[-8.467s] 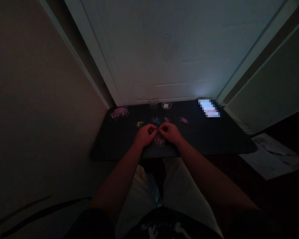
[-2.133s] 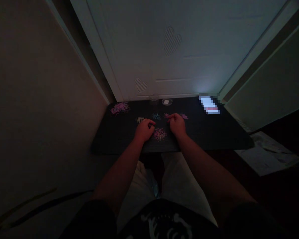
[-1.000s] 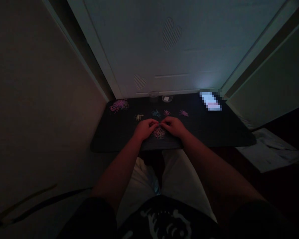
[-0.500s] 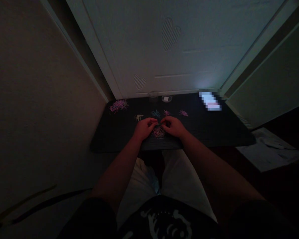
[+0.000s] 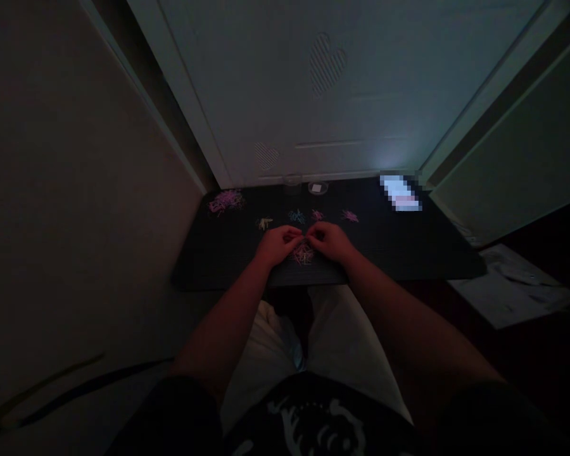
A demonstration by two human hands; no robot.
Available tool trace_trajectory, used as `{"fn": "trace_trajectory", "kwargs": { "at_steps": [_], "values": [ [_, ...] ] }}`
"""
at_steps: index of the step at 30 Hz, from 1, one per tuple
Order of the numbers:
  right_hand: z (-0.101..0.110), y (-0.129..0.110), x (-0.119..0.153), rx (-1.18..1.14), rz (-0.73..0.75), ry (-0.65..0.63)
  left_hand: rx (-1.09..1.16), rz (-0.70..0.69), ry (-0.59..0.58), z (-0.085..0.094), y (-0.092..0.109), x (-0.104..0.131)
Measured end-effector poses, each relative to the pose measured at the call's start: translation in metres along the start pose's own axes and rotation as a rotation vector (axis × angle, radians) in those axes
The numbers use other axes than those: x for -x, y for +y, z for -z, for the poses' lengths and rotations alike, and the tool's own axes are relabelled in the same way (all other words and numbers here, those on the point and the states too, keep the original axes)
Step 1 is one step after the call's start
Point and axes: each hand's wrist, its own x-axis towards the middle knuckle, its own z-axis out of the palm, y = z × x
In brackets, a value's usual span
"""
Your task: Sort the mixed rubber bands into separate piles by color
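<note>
A mixed pile of thin, short pieces [image 5: 304, 254], pinkish and pale, lies near the front edge of the dark table; the dim light hides their exact kind. Just above its left side is my left hand [image 5: 278, 245], thumb and fingers pinched together. My right hand [image 5: 330, 240] faces it from the other side, also pinched, with only a small gap between the fingertips. Whatever the fingers hold is too small and dark to make out. Beyond the hands lie a blue heap [image 5: 296, 216], a pink heap [image 5: 317, 215], a purple-pink heap [image 5: 350, 216] and a pale yellow heap [image 5: 265, 223].
A larger pink-purple heap [image 5: 226, 201] occupies the table's back left corner. Against the white door [image 5: 266, 82] stand a clear container [image 5: 293, 184] and a round clear lid or dish [image 5: 318, 188]. At back right a blurred, lit screen [image 5: 401, 192] glows. Pale sheets [image 5: 510, 285] lie on the floor.
My left hand has shifted slightly right, bringing its fingertips closer to my right hand's. The heaps look the same.
</note>
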Motion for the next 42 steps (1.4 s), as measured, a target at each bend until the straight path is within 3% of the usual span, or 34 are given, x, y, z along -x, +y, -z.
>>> {"fn": "trace_trajectory", "kwargs": {
  "at_steps": [16,27,30,34,37,42],
  "values": [
    [0.0,-0.004,0.001,0.005,-0.009,-0.009,-0.199,-0.026,0.0,0.003,0.009,0.001],
    [0.0,-0.004,0.0,0.049,0.036,0.004,-0.207,-0.051,-0.005,0.003,0.009,0.001],
    [0.002,-0.002,-0.001,0.011,0.026,0.063,-0.124,-0.028,0.051,0.004,0.005,0.0],
    [0.005,0.007,-0.003,-0.099,-0.093,0.228,0.036,0.027,0.214,0.006,-0.001,-0.004],
    [0.005,0.012,-0.004,-0.141,-0.123,0.267,0.075,0.05,0.265,0.007,-0.004,-0.005],
    [0.002,0.006,-0.003,-0.066,-0.068,0.153,-0.005,0.026,0.155,0.005,0.0,-0.002]
  ]
}}
